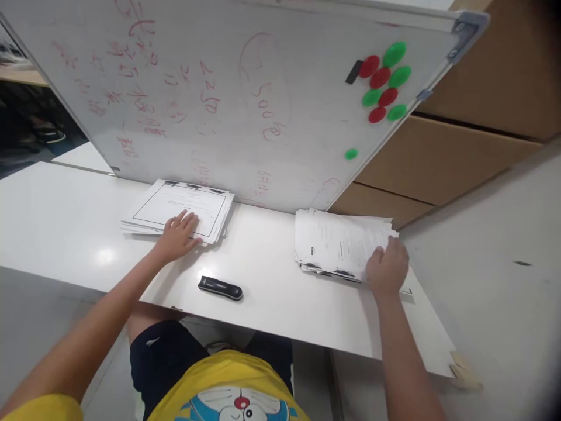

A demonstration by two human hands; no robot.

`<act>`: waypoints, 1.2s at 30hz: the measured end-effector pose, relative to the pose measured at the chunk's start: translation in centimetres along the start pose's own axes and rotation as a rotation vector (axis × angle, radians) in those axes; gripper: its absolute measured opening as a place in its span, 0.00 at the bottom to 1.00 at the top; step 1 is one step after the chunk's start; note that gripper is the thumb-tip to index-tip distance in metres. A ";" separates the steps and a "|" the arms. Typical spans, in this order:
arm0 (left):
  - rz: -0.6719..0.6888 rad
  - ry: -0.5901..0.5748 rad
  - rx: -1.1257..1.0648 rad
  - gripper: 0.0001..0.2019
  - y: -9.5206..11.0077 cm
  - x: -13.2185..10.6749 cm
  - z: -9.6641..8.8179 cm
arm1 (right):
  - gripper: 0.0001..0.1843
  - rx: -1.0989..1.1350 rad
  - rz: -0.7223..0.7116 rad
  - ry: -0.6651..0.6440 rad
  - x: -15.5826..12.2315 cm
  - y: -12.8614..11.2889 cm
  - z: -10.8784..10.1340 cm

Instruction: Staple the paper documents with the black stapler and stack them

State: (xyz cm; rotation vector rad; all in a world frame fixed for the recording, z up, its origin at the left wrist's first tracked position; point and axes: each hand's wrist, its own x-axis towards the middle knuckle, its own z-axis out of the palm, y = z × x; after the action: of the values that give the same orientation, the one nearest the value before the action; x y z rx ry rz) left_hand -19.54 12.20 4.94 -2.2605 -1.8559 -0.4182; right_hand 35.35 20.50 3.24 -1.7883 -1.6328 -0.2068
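Left hand [177,237] lay flat, open, on the left paper stack [179,207]; right hand [388,266] curled over the right paper stack [337,242], grip unclear; whiteboard [245,105] writing read "500".

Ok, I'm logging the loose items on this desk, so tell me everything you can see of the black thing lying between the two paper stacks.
The black stapler looks like glossy plastic with a thin pale strip along its top. It is long, low and closed, lying flat on the white table near the front edge, its length running left to right, slightly slanted. Nothing touches it: the left hand rests on a paper stack behind it, apart.
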 end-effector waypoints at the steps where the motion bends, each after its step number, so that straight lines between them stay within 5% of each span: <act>1: 0.026 -0.014 0.012 0.27 -0.4 0.0 0.2 | 0.28 0.091 0.007 -0.008 -1.4 -2.2 -0.2; 3: 0.080 0.008 0.008 0.21 -0.2 -0.4 0.8 | 0.29 0.305 0.008 -0.117 -4.8 -7.0 -0.5; 7: 0.151 0.178 -0.059 0.14 3.3 -1.2 1.2 | 0.27 0.788 0.187 -0.593 -10.3 -16.1 -0.1; 10: 0.258 0.248 -0.102 0.14 7.9 -1.5 1.0 | 0.24 1.170 0.462 -0.856 -11.4 -21.1 1.0; 13: 0.405 0.192 -0.170 0.13 11.5 -1.7 0.8 | 0.19 1.441 0.607 -1.016 -11.1 -23.8 2.2; 16: 0.358 0.198 -0.277 0.12 10.9 -1.9 0.9 | 0.20 1.492 0.667 -0.963 -10.8 -23.5 2.8; 20: -0.134 0.388 -0.288 0.15 4.3 -2.6 1.6 | 0.23 1.305 0.727 -0.805 -10.9 -20.1 2.6; 22: -0.250 0.330 -0.232 0.18 0.6 -3.1 1.7 | 0.22 1.235 0.737 -0.749 -11.1 -18.1 2.2; 27: -0.012 0.105 -0.092 0.17 -4.1 -5.1 0.7 | 0.22 1.150 0.757 -0.577 -12.3 -14.3 0.1; 32: -0.010 0.258 -0.012 0.14 -4.1 -6.6 -1.9 | 0.25 1.114 0.779 -0.527 -13.8 -13.4 -2.0; 36: -0.076 0.529 0.024 0.09 1.0 -6.7 -3.7 | 0.35 1.152 0.755 -0.595 -14.9 -14.5 -1.7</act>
State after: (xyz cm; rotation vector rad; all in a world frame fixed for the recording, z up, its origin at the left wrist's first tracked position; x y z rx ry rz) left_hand -20.07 4.64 6.26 -1.8261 -1.6519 -0.8987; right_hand 19.65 6.91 1.80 -1.3708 -0.8812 1.4122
